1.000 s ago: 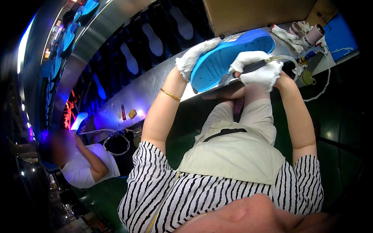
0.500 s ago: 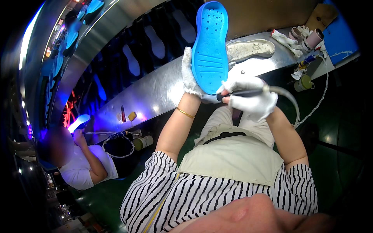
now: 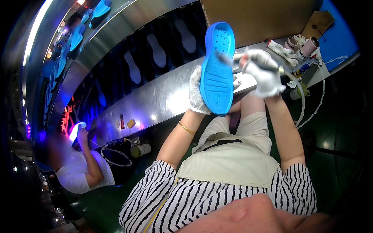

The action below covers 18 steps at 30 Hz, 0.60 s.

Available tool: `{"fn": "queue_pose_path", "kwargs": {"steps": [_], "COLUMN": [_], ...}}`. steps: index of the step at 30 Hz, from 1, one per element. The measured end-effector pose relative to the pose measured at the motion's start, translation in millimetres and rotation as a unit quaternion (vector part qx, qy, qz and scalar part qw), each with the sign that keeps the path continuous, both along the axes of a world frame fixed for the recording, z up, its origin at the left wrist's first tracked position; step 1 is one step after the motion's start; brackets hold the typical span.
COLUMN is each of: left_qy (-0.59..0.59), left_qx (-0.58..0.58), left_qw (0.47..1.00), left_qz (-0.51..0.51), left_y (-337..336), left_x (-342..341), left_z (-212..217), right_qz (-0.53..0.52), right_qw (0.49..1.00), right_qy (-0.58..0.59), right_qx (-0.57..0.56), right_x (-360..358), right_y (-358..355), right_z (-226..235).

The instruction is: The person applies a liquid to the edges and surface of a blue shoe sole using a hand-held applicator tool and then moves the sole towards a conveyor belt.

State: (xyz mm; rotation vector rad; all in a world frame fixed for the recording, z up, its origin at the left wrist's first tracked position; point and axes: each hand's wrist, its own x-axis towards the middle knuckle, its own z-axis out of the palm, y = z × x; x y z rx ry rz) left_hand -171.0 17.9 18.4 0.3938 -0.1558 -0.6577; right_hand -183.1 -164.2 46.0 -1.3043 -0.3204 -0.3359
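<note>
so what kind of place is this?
Likely a shoe factory line: the gloved left hand holds a blue rubber shoe sole, pale sole shapes ride the dark conveyor, and a co-worker sits at the next station.

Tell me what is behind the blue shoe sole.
Behind the blue shoe sole lies the steel bench. The left hand grips its edge; its fingers behind are hidden.

One blue sole (image 3: 217, 70), two gloves (image 3: 196, 91).

Both forearms reach up and forward from the lower edge, bare below striped sleeves. The gloved left hand (image 3: 196, 91) is raised, fingers closed in a grip. The gloved right hand (image 3: 262, 73) is curled shut just beside it.
</note>
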Motion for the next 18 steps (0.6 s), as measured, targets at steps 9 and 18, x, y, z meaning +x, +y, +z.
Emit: {"fn": "queue_pose_path", "kwargs": {"steps": [9, 18], "left_qy": [0.025, -0.092], "left_qx": [0.002, 0.191], "left_qw": [0.999, 0.971], "left_qz": [0.034, 0.107], "left_y": [7.4, 11.0], "left_x": [4.8, 7.6], "left_z": [6.1, 26.9], "right_qz": [0.016, -0.005], "right_qw": [0.995, 0.863], "right_qy": [0.000, -0.310], "right_qx": [-0.099, -0.398], "right_x": [-2.9, -9.9], "right_y": [9.2, -6.5], "right_z": [-11.9, 32.1]}}
